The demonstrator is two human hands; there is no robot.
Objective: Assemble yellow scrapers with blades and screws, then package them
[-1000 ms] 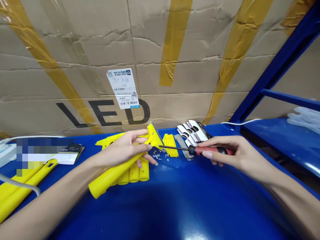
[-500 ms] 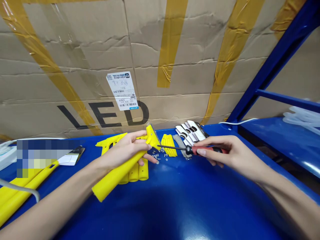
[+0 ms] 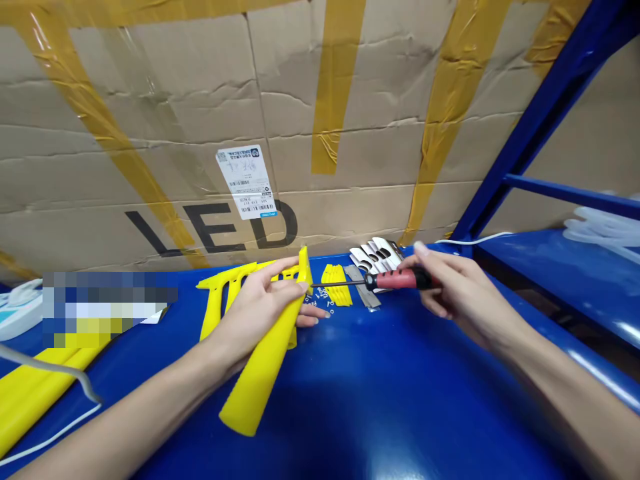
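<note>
My left hand (image 3: 260,300) is closed round a yellow plastic scraper handle (image 3: 263,380), its wide end tilted down toward me and its narrow head up. My right hand (image 3: 465,293) grips the back end of a red-and-black screwdriver (image 3: 397,279), thumb raised. The screwdriver's shaft points left, its tip at the handle's head; whether it sits in a screw is hidden. More yellow handles (image 3: 213,310) lie behind my left hand. Beyond the shaft are a stack of yellow flat pieces (image 3: 337,287), grey strips (image 3: 361,287) and several tiny metal parts (image 3: 330,308).
A large taped cardboard box (image 3: 280,100) stands behind the blue tabletop (image 3: 380,400). White-and-black packaging cards (image 3: 377,255) lie at its foot. Long yellow tools (image 3: 45,380) and a grey cable (image 3: 55,370) are at left. A blue metal post (image 3: 530,127) rises at right.
The yellow handle has swung steeper, its wide end moving right and down. My right hand has shifted its grip toward the screwdriver's back end, thumb now lifted. The view has shifted slightly.
</note>
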